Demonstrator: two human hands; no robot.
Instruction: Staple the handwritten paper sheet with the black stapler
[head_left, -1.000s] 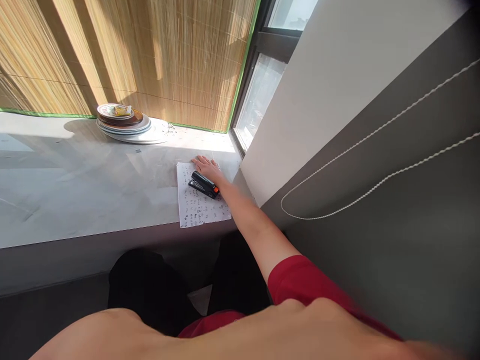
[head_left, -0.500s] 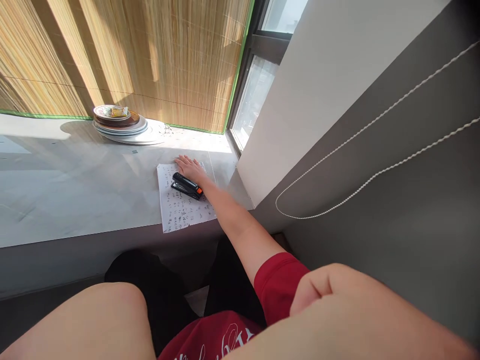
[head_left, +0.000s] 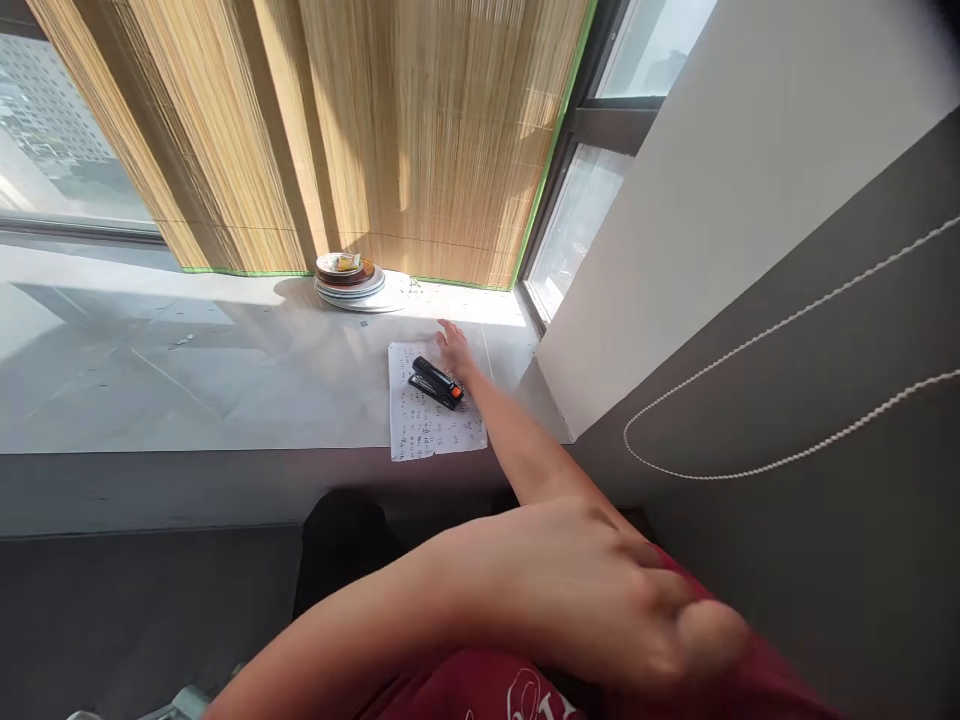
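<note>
A black stapler (head_left: 436,383) with an orange part at one end lies on a sheet of paper (head_left: 409,425) covered in handwriting. Just past the stapler, at the paper's upper right corner, my right hand (head_left: 454,348) rests open with its fingers stretched forward. It holds nothing. Close to the camera, my left hand (head_left: 600,590) crosses in front of my right upper arm and red sleeve. Its fingers are curled, and whatever may be inside them is hidden.
Stacked plates (head_left: 352,283) stand on the pale window ledge (head_left: 262,400), a small yellow item on top. Behind hangs a bamboo blind (head_left: 420,150). At the right are a window frame (head_left: 577,140), a wall and a looped beaded cord (head_left: 705,476).
The view has shifted, so the ledge and stapler appear farther right. My left arm now crosses the foreground from the lower left. My right hand has tilted, its fingers less flat.
</note>
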